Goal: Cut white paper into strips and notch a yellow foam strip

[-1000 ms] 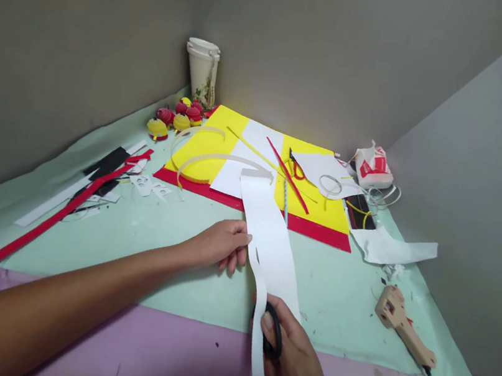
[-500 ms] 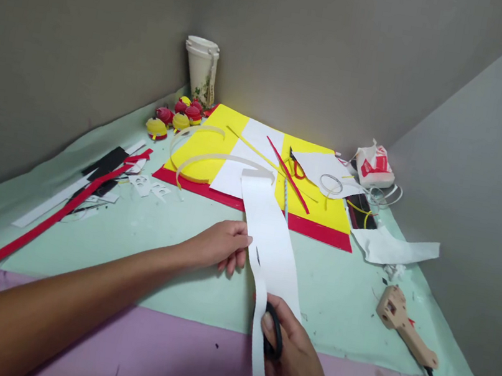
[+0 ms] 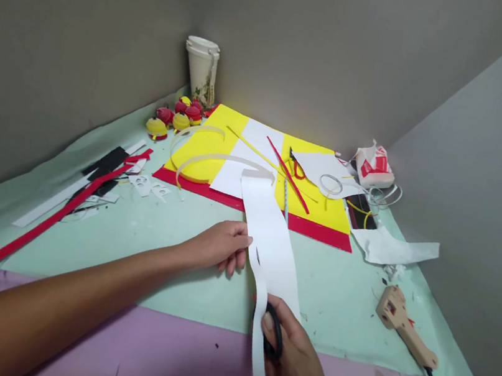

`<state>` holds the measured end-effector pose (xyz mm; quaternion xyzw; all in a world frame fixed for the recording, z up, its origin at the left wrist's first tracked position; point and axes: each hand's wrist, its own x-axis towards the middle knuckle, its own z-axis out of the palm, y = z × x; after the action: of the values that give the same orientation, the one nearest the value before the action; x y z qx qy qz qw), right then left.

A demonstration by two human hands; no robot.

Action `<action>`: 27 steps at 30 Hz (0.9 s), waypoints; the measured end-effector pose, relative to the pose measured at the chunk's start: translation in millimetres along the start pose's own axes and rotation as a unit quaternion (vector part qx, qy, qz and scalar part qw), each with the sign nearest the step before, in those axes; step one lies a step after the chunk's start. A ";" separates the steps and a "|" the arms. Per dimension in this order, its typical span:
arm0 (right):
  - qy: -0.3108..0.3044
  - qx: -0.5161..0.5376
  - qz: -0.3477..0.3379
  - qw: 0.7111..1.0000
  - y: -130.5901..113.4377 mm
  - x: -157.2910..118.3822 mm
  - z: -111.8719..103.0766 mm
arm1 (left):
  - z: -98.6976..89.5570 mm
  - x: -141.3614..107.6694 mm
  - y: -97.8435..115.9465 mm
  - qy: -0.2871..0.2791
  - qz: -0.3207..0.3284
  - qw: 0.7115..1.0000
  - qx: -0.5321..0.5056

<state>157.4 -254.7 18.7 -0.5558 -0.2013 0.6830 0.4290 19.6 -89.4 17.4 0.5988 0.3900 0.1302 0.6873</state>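
A long white sheet (image 3: 277, 248) reaches from the coloured sheets toward me, its far end curled. My left hand (image 3: 229, 247) pinches its left edge between thumb and fingers. Near the front, my right hand (image 3: 292, 351) grips scissors (image 3: 275, 336) by their black handles. Their blades are mostly behind the paper; a dark tip shows through a slit just below my left thumb. A narrow strip (image 3: 258, 352), partly cut from the sheet's left side, hangs over the scissors toward the table's front.
Yellow sheets (image 3: 338, 217), red-edged, lie behind with thin strips and orange-handled pliers (image 3: 298, 169). A beige glue gun (image 3: 407, 324) lies right, a tissue pack (image 3: 374, 165) behind it. At left are a red strip (image 3: 37, 231) and scraps; small red and yellow lanterns (image 3: 156, 129) stand by a white bucket (image 3: 201, 67).
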 end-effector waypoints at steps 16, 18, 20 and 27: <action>-0.001 -0.080 0.003 0.997 -8.8 -2.9 1.9 | 0.2 -0.1 -0.2 -0.003 0.002 1.000 0.008; 0.005 -0.083 -0.002 0.997 -9.9 -3.6 2.6 | 0.2 -0.1 -0.1 -0.005 0.003 1.000 0.010; 0.012 -0.061 -0.007 0.998 -8.2 -3.1 3.0 | 0.2 -0.1 0.0 -0.008 0.004 1.000 0.010; -0.009 -0.019 -0.015 1.000 -3.6 -1.2 1.2 | 0.2 -0.5 0.3 -0.012 0.005 1.000 0.013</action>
<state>157.6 -253.4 22.4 -0.5551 -0.2265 0.6772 0.4266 19.5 -89.7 17.9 0.6112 0.3799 0.1216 0.6837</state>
